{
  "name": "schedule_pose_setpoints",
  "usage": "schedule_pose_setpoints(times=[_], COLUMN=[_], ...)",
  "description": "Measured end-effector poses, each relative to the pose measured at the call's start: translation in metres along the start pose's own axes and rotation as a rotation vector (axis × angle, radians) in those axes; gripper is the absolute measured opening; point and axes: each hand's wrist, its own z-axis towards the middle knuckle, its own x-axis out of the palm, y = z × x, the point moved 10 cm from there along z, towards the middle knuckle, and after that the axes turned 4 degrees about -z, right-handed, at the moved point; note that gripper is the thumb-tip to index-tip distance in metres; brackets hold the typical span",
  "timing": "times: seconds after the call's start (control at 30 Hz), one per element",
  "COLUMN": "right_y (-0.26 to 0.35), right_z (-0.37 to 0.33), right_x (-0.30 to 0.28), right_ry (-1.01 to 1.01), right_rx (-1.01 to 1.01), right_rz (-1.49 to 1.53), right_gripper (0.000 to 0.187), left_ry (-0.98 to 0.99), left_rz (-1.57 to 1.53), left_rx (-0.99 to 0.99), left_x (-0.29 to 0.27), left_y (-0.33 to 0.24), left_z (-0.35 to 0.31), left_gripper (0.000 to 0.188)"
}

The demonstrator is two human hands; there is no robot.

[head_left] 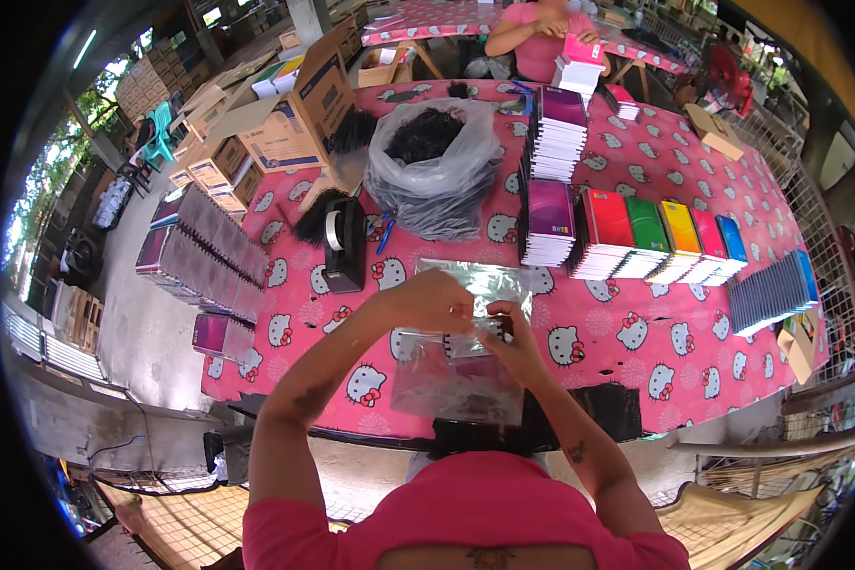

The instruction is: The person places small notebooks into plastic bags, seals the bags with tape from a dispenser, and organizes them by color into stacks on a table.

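On the table's near side a clear plastic bag [456, 389] lies flat with its lower end toward me. A spiral-bound notebook [465, 348] shows through the film at its upper part, its dark coil on the left. My left hand [434, 302] is closed above the notebook's top, with its fingertips hidden. Beside it my right hand [513, 334] has curled fingers and pinches the bag at the notebook's right. Shiny clear plastic sleeves [503, 281] lie just beyond both hands.
A black tape dispenser [345, 245], a blue pen [386, 237] and a big plastic sack [434, 195] stand beyond my left hand. Notebook stacks [549, 223] line the right; wrapped stacks [209, 237] stand left. Cardboard boxes [299, 119] sit behind. Across the table another person [541, 43] handles notebooks.
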Motion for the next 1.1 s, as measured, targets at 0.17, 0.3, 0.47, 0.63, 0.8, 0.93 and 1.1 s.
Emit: schedule_pose_setpoints(times=[0.17, 0.3, 0.47, 0.63, 0.8, 0.93, 1.1], right_y=[0.012, -0.002, -0.012, 0.021, 0.001, -0.002, -0.015], right_z=[-0.002, 0.000, -0.029, -0.030, -0.018, -0.027, -0.013], right_x=[0.004, -0.002, 0.014, 0.074, 0.163, 0.206, 0.139], right_ry=[0.055, -0.010, 0.014, 0.219, 0.335, 0.420, 0.267], right_rx=[0.019, -0.077, -0.186, -0.046, 0.160, 0.322, 0.118], right_rz=[0.029, 0.048, 0.069, 0.324, 0.008, 0.228, -0.069], right_gripper=[0.044, 0.059, 0.079, 0.074, 0.075, 0.065, 0.043], left_ry=[0.502, -0.029, -0.516, -0.842, -1.248, -1.517, -2.277], left_rz=[-0.221, -1.045, -1.193, -0.695, -0.719, -0.694, -0.612], left_rx=[-0.211, -0.183, -0.149, -0.133, -0.399, -0.737, -0.694], left_x=[0.061, 0.099, 0.134, 0.085, 0.103, 0.097, 0.020], left_y=[0.073, 0.118, 0.097, 0.018, 0.012, 0.065, 0.151], left_z=[0.026, 0.000, -0.097, -0.156, -0.257, -0.351, -0.539], left_gripper=[0.050, 0.035, 0.049, 0.067, 0.095, 0.080, 0.043])
